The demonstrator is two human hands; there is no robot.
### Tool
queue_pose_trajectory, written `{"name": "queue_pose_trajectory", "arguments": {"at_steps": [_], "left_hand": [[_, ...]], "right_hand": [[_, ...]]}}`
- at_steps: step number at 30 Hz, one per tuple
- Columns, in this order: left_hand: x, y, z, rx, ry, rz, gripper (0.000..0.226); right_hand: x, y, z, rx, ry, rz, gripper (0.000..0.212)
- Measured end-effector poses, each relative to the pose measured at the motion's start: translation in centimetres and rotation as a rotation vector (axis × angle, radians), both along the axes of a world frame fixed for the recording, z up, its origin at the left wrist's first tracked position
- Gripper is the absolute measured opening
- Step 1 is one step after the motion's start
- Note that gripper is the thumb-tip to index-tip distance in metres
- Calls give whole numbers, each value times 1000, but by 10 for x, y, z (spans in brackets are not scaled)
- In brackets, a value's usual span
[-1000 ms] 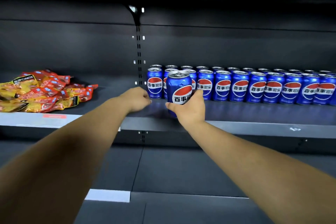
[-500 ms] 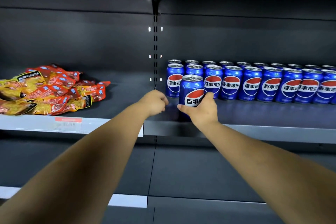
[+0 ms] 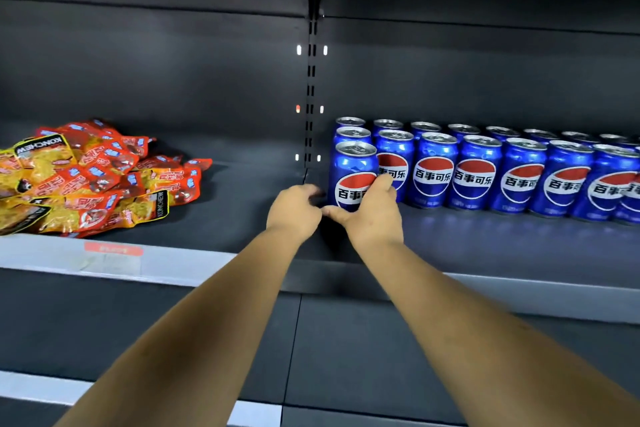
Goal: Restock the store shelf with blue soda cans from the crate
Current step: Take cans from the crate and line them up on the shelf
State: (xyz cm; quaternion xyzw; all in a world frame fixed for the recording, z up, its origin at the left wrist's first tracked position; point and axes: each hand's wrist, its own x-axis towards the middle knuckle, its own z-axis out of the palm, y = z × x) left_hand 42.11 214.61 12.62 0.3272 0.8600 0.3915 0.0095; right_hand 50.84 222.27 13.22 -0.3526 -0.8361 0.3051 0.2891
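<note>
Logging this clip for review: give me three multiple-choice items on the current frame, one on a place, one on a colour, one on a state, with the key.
1. Where does the can in the right hand sit?
A. Left end, in front of the can rows
B. Among the snack packets
C. On the lower shelf

2. What colours are the snack packets?
A. Green and white
B. Red and yellow
C. Black and silver

3. What is the left hand doing?
A. Gripping a can
B. Holding a packet
C. Curled, holding nothing visible

Key: 1 A, the held can stands before the leftmost cans on the shelf; 2 B, the wrappers are red and yellow; 3 C, its fingers curl beside the can.
</note>
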Motion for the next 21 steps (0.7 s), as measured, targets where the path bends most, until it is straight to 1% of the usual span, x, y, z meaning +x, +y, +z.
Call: {"name": "queue_pose_trajectory", "arguments": {"at_steps": [4,9,18,21], "left_hand": [[-4,8,-4,-120,123,-6,24],[-6,8,-5,-137,168,-3,20],[-2,8,-3,-167,177,-5,25],[1,5,1,-162,149,-1,28]], "right_hand": [[-6,3,-4,34,-11,-48,81],[-8,6,-6,31,-39,-54,90],[-6,6,-5,-14,-60,-44,97],[-4,3,0,-66,-74,-31,106]]}}
